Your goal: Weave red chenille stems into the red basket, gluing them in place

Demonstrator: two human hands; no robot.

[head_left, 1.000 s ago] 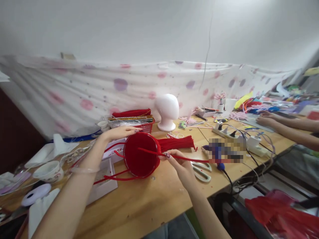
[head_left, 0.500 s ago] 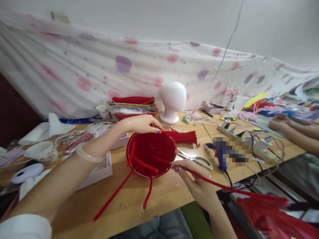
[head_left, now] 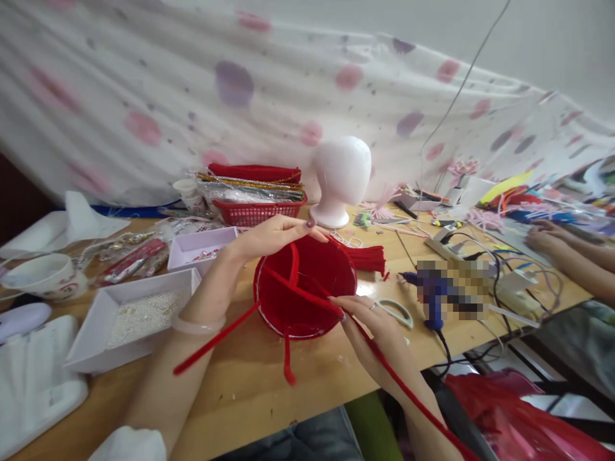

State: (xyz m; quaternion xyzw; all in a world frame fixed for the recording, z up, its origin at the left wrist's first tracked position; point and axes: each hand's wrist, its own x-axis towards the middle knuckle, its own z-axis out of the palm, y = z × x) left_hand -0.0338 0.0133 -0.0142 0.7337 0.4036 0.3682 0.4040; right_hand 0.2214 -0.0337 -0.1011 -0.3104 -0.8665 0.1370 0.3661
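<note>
A round red felt cap (head_left: 314,282) lies on the wooden table (head_left: 250,397), with several red pipe cleaners crossing it and sticking out over its near rim. My left hand (head_left: 273,235) rests on the cap's far rim, fingers curled over the edge and holding it. My right hand (head_left: 372,326) pinches a long red pipe cleaner (head_left: 408,390) at the cap's right rim; the stem trails down past my wrist toward the lower right. A bundle of red pipe cleaners (head_left: 368,257) lies just behind the cap.
White trays (head_left: 129,323) with beads sit at left, a red basket (head_left: 259,211) of stems and a white foam head (head_left: 342,179) behind. Scissors (head_left: 391,312), a blue glue gun (head_left: 432,294) and a power strip lie right. Another person's hands (head_left: 548,238) work at far right.
The view dropped and moved closer. My right hand drew the long red pipe cleaner from pointing right to trailing down past my wrist. My left hand stayed on the cap's far rim.
</note>
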